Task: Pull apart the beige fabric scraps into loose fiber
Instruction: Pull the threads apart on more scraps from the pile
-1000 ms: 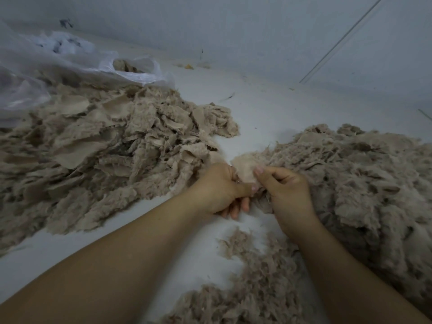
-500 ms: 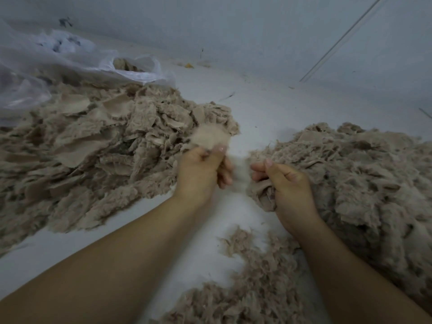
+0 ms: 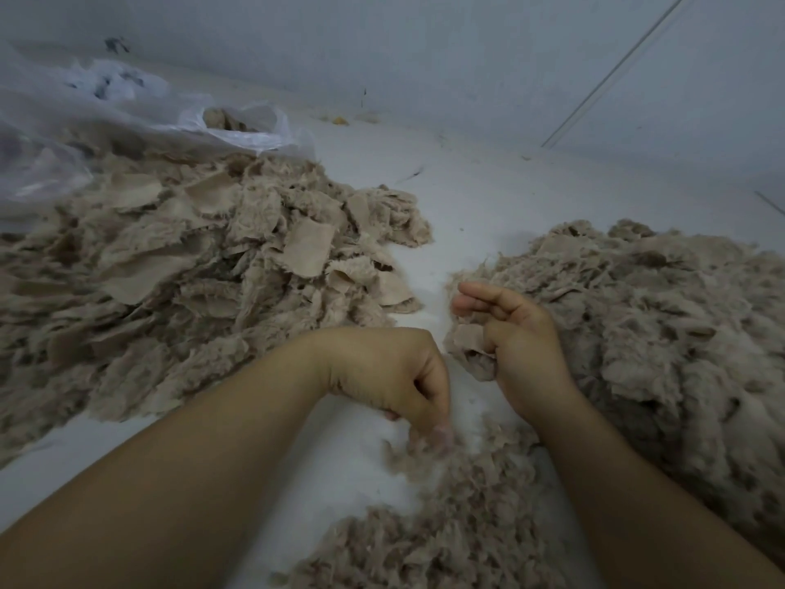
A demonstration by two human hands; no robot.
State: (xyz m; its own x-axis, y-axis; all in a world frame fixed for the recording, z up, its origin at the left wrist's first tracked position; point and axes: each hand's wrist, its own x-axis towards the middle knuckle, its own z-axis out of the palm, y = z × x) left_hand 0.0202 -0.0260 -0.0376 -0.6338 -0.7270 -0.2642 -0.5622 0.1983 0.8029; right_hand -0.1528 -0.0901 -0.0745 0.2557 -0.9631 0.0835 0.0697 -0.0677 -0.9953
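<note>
Three heaps: flat beige fabric scraps (image 3: 191, 265) left of fingers (image 3: 473, 300), fluffy beige pile (image 3: 658, 316) right, loose beige fiber (image 3: 467, 525) below. Right hand (image 3: 522, 350) clutches one torn scrap (image 3: 469, 340); left hand (image 3: 391, 371) curled, blurred, grip unclear.

The left forearm (image 3: 191, 482) and right forearm (image 3: 645, 503) reach forward side by side. The left hand (image 3: 395, 376) hangs knuckles-up, wrist bent, fingers curled downward, with its fingertips (image 3: 439, 435) blurred, so any hold is unclear. The right hand (image 3: 520, 350) stands on edge, upper fingers (image 3: 471, 301) loosely stretched leftward, thumb and lower fingers tucked around a scrap (image 3: 467, 340).
</note>
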